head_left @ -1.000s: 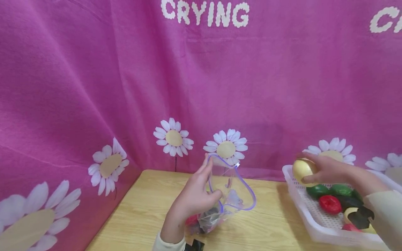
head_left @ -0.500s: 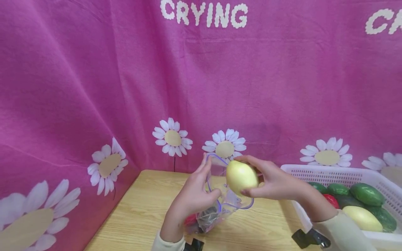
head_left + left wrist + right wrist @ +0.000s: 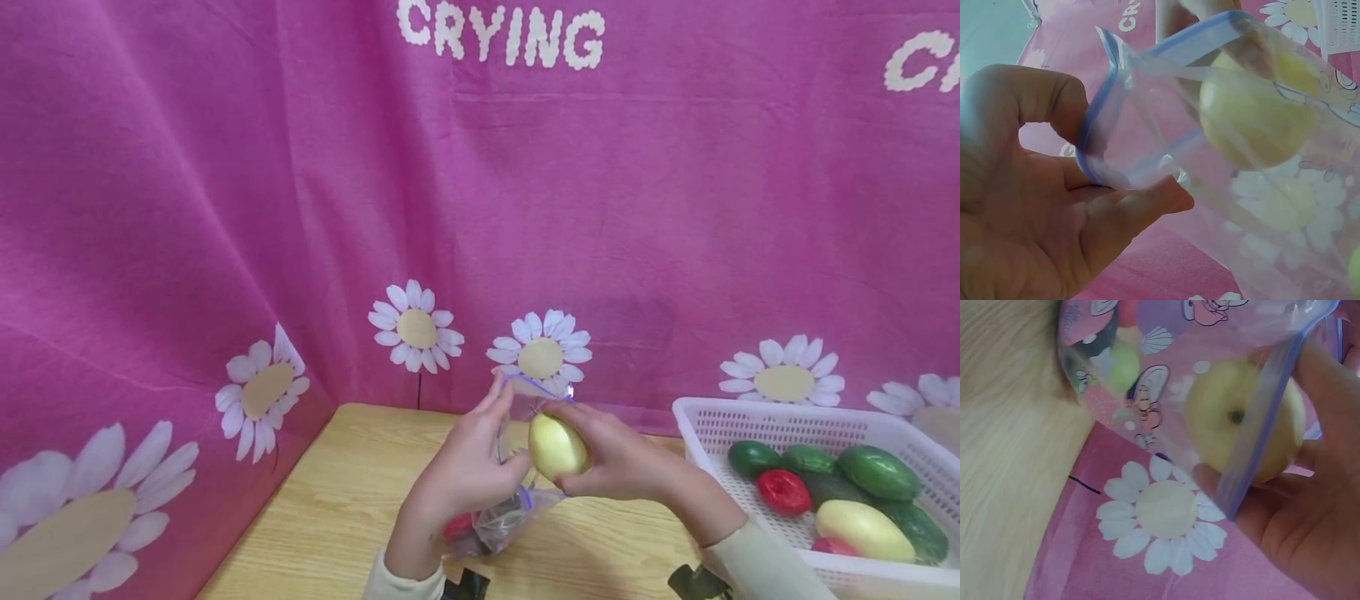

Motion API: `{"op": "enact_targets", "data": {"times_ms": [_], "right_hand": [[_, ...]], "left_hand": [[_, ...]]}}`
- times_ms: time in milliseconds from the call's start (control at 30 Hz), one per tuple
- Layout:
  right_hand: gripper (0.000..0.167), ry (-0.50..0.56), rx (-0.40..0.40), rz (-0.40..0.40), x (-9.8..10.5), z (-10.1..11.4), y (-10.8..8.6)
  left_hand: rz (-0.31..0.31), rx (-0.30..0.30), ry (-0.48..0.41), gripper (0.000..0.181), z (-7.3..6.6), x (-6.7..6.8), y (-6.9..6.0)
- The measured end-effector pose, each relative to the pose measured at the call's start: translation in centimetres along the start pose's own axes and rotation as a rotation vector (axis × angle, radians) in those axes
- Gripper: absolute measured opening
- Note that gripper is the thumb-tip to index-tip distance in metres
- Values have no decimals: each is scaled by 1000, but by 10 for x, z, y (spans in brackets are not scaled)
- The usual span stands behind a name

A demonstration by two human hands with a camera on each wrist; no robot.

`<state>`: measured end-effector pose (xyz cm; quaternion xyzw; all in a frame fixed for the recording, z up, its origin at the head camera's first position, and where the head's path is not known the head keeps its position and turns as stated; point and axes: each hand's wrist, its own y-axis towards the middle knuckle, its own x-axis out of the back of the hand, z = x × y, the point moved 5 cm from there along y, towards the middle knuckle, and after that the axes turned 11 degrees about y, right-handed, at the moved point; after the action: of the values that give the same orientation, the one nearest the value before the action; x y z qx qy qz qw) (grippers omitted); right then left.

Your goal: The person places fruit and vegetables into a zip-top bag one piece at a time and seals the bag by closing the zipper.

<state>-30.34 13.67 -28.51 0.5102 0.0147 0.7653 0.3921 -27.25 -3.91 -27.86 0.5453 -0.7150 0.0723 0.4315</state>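
Note:
A clear plastic zip bag [image 3: 504,527] with a purple-blue rim stands on the table, its mouth spread. My left hand [image 3: 467,467] holds the rim on the left side, as the left wrist view also shows with the blue zip edge [image 3: 1090,128] against the fingers. My right hand [image 3: 626,454] grips a pale yellow oval fruit [image 3: 553,446] at the bag's mouth. Through the printed film in the right wrist view, the yellow fruit [image 3: 1219,419] shows partly inside. Red, dark and green items lie low in the bag; their kinds are hard to tell.
To the right, a white perforated plastic basket [image 3: 750,408] holds several green fruits or vegetables, a yellow fruit [image 3: 864,529] and red ones [image 3: 783,492]. Behind the wooden table [image 3: 360,467] hangs a pink cloth [image 3: 637,208] with daisies.
My right hand has carried the yellow fruit leftward from the basket to the bag's mouth and partly into it. The left hand stays at the rim.

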Motion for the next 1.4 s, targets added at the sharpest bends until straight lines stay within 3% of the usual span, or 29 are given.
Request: {"op": "enact_targets", "data": {"times_ms": [300, 533, 700, 900, 1033, 1167, 1300, 1400], "right_hand": [[70, -13, -83, 22, 3, 6, 6], [72, -39, -163, 13, 1, 6, 0], [70, -97, -138, -21, 5, 7, -2], [53, -97, -78, -50, 9, 11, 1], [38, -157, -4, -142, 9, 14, 1], [30, -260, 25, -268, 10, 13, -1], [30, -316, -64, -360, 14, 8, -6], [35, -221, -193, -355, 16, 4, -10]], "left_hand": [[-56, 22, -6, 82, -5, 12, -5], [-55, 10, 31, 80, -6, 9, -7], [-64, -1, 31, 80, -5, 10, -4], [-97, 17, 3, 81, 2, 16, -3], [-154, -2, -3, 80, 5, 20, -4], [-167, 6, -22, 82, 8, 21, -3], [-157, 37, -27, 83, 10, 19, -1], [-166, 41, -22, 83, 11, 18, 0]]}}
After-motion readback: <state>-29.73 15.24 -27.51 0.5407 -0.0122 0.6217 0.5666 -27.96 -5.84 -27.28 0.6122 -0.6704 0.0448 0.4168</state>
